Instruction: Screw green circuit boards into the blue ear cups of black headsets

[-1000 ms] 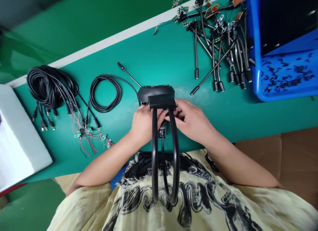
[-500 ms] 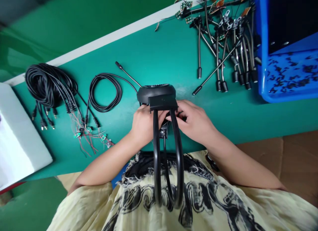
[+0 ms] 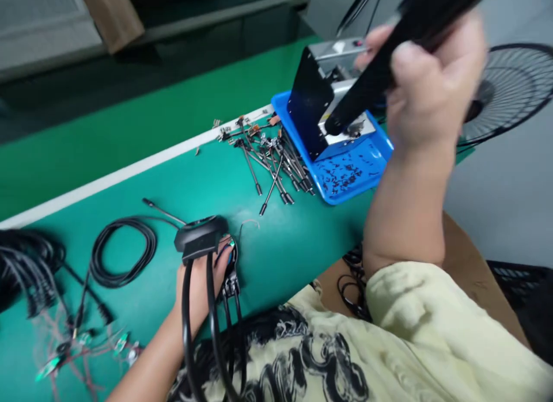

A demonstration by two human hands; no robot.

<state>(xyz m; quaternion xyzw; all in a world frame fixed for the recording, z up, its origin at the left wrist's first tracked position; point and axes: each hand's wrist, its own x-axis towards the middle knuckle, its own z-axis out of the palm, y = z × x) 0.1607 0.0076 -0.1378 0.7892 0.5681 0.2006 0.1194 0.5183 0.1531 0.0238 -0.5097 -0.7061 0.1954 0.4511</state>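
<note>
A black headset [image 3: 202, 234] with a looped headband rests low over the table. My left hand [image 3: 199, 284] is closed around its earcup, partly hidden behind the cup and band. Beside my thumb, the inside of the second earcup [image 3: 233, 258] shows a small green part, and a thin wire sticks out near it. Up at the right, my right hand [image 3: 432, 97] grips a thick black electric screwdriver [image 3: 371, 85], slanting down to the left. Its lower end is at the front of a boxy screw feeder [image 3: 311, 102]; whether it touches cannot be told.
The feeder stands in a blue tray [image 3: 332, 197] strewn with small dark bits. Left of it lies a pile of microphone booms [image 3: 276, 166]. A coiled cable [image 3: 97, 258], more cables [image 3: 26, 264] and small wired boards [image 3: 56, 361] lie at left. A fan [image 3: 514, 97] stands at right.
My right hand has left the headset and risen to the right, now holding the screwdriver. My left hand stays on the headset. The view has swung right, bringing in the feeder and fan.
</note>
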